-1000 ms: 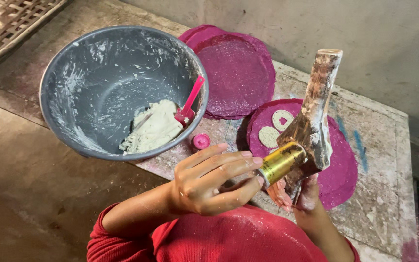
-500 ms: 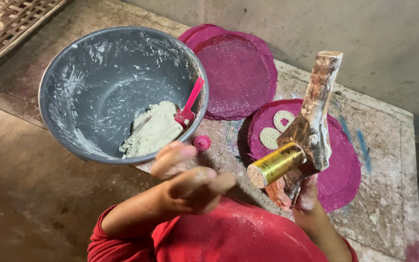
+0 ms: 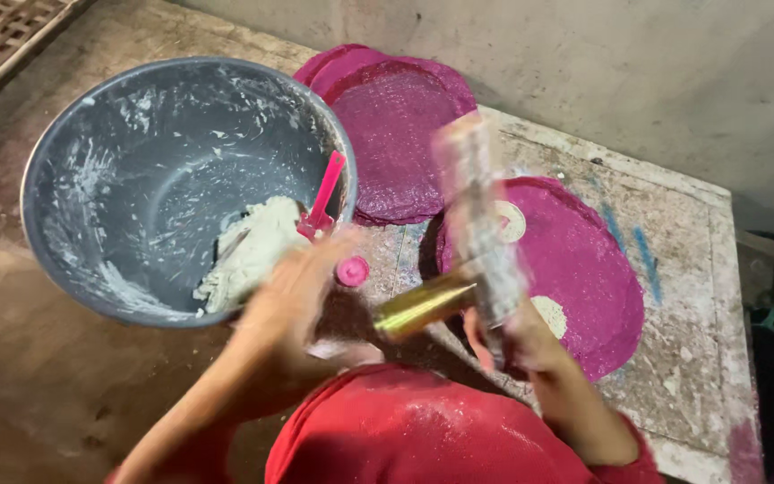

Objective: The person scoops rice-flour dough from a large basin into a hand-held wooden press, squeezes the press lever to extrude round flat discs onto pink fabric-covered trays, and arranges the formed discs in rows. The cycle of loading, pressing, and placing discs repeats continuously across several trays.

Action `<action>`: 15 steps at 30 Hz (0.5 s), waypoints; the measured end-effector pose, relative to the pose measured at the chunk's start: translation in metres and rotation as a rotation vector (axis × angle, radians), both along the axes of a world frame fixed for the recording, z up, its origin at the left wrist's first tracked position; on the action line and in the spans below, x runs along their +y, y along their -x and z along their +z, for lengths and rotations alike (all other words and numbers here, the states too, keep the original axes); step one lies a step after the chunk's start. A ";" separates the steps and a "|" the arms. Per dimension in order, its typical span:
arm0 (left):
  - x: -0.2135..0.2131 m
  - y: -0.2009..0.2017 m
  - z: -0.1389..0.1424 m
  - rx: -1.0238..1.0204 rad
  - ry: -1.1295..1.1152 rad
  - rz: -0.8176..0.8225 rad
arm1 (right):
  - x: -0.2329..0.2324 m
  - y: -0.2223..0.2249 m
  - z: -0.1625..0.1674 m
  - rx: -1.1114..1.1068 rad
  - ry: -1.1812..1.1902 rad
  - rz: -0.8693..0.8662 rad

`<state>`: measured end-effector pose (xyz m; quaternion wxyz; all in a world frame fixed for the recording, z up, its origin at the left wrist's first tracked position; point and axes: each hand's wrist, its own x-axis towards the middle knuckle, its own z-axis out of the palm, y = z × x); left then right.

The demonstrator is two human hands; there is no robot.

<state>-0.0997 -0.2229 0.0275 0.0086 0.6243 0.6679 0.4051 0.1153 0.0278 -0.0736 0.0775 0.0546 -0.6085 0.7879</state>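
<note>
Centrally, a brass dough press [image 3: 423, 305] with a dough-caked handle sat gripped in the right hand [image 3: 517, 345], above a pink mat [image 3: 593, 296]. Beside it, the blurred left hand [image 3: 302, 291] reached bowlward [image 3: 73, 179]; its grip state was unclear. Judged risk: one-handed, the press could slip onto the table [image 3: 692, 233].

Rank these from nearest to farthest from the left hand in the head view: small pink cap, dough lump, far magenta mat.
1. small pink cap, just right of the left hand.
2. dough lump, in the bowl, slightly farther.
3. far magenta mat, up by the wall.
</note>
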 end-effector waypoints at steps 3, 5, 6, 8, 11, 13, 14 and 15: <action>0.021 -0.016 -0.011 0.125 0.262 -0.293 | -0.003 -0.003 0.029 -0.045 -0.809 -0.048; 0.030 -0.030 -0.021 0.126 0.306 -0.375 | -0.006 0.006 0.053 0.088 -1.249 0.031; 0.033 -0.035 -0.026 0.122 0.322 -0.407 | -0.005 0.015 0.067 0.210 -1.289 0.075; 0.040 -0.043 -0.031 0.085 0.342 -0.449 | 0.000 0.034 0.096 0.460 -1.375 0.171; 0.049 -0.042 -0.034 0.048 0.365 -0.508 | 0.016 0.047 0.126 0.638 -1.438 0.281; 0.048 -0.040 -0.035 0.026 0.394 -0.553 | 0.015 0.029 0.128 0.308 -1.131 0.396; 0.047 -0.037 -0.037 0.009 0.408 -0.568 | 0.014 0.019 0.125 0.164 -0.981 0.451; 0.041 -0.036 -0.039 -0.011 0.436 -0.591 | 0.012 0.010 0.118 0.131 -0.929 0.463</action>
